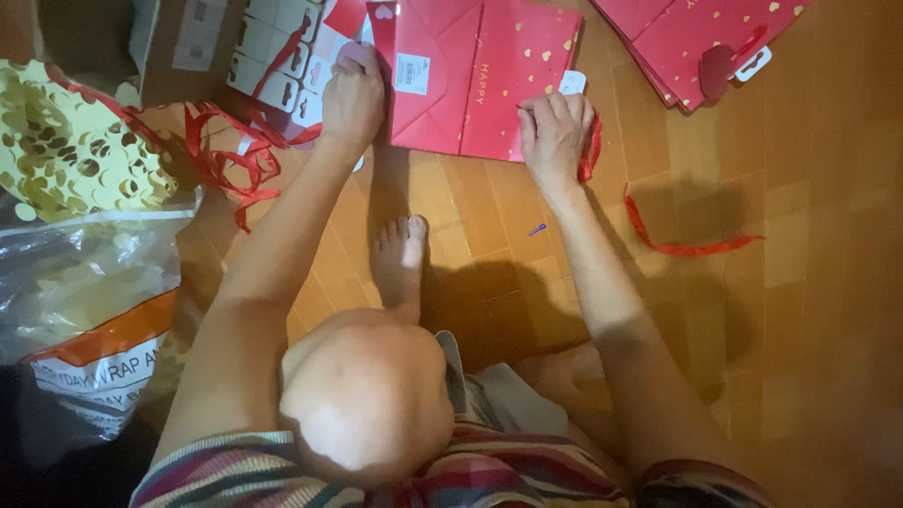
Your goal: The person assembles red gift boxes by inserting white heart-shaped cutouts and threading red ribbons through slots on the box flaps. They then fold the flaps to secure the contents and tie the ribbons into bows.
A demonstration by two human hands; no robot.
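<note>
A flat red paper gift bag (470, 75) with gold hearts lies on the wooden floor in front of me. My left hand (353, 94) presses down on its left edge, fingers curled over the fold. At the bag's lower right corner my right hand (555, 132) pinches the edge, where a red ribbon handle (591, 150) and a small white tag (572, 83) stick out. My bare foot (400, 259) and raised knee sit between my arms.
A stack of similar red bags (696, 38) lies at the top right. Loose red ribbon (691, 246) curls on the floor to the right, more ribbon (230, 160) at left. Yellow perforated paper (71, 141), a plastic bag (85, 310) and a cardboard box (183, 47) crowd the left.
</note>
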